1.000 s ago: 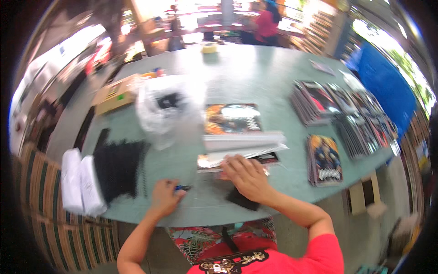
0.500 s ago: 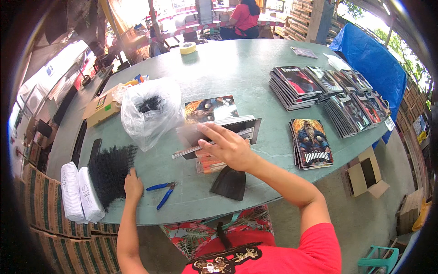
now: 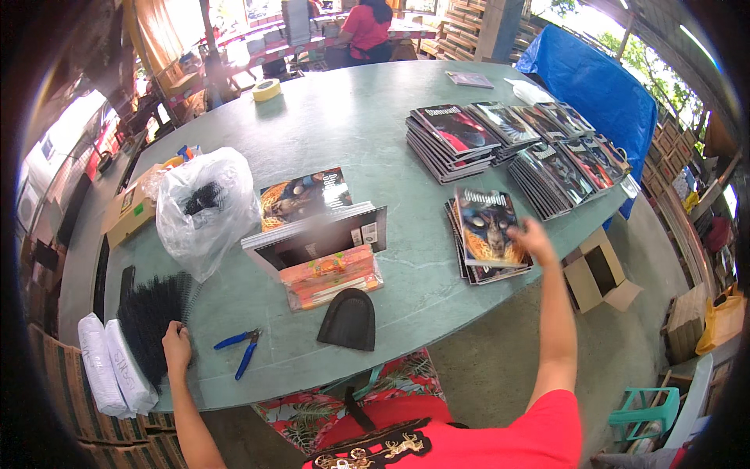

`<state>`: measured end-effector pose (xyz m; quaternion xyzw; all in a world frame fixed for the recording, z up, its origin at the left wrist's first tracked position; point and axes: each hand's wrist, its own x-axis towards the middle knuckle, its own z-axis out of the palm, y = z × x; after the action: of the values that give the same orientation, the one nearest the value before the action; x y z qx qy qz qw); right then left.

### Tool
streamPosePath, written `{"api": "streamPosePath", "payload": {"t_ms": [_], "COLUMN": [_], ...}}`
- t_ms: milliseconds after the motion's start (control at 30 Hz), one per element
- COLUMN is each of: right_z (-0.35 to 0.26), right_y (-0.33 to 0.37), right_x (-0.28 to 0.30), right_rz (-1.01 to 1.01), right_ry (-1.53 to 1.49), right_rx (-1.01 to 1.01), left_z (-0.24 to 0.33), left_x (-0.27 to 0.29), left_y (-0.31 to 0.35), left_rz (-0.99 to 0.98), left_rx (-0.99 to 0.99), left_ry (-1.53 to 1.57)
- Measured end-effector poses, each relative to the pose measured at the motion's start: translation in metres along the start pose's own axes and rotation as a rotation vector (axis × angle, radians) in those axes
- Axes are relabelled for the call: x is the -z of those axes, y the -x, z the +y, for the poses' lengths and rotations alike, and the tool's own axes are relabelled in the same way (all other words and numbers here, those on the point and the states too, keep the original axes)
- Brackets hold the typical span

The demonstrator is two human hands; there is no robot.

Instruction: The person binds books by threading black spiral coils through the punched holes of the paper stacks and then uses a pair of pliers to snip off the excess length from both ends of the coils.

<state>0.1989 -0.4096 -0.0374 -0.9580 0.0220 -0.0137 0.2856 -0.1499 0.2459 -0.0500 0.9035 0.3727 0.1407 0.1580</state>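
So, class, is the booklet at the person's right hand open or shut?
Shut: the booklet at the right hand shows one illustrated cover facing up, no pages spread.

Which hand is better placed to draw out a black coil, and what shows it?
Probably left: the left hand is at the edge of the black coils; the right hand is well away, at the booklet atop the short stack.

The person wears a red short-sleeved shirt (image 3: pixel 492 442), black horse-and-carriage print (image 3: pixel 377 452), and leafy red-green bottoms (image 3: pixel 301 418).
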Motion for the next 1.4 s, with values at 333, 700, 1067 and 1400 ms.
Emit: {"api": "streamPosePath", "payload": {"t_ms": [333,700,1067,1400], "right_z": [0.038,-0.178,-0.274,-0.33], "right_y": [0.008,0.033,0.083,0.145], "right_x": [-0.005,-0.087,-0.128,-0.14], "right_rz": [-0.082,-0.212,-0.011,-0.103], "right_ry": [-0.659,-0.859,-1.008,-0.117], "right_rx": [-0.065,0.611,0.49,1.237], "left_z": [-0.019,0.085,0.199,0.184], "left_x": [0.041,0.12,-0.052,0.008], "left_y": [-0.016,-0.018,-0.016,0.0], "left_rz": [0.41,0.791,-0.071,-0.178], "left_rx": [0.019,-0.287,-0.205,-0.262], "left_ry": [0.146,0.976,0.796,1.039]}}
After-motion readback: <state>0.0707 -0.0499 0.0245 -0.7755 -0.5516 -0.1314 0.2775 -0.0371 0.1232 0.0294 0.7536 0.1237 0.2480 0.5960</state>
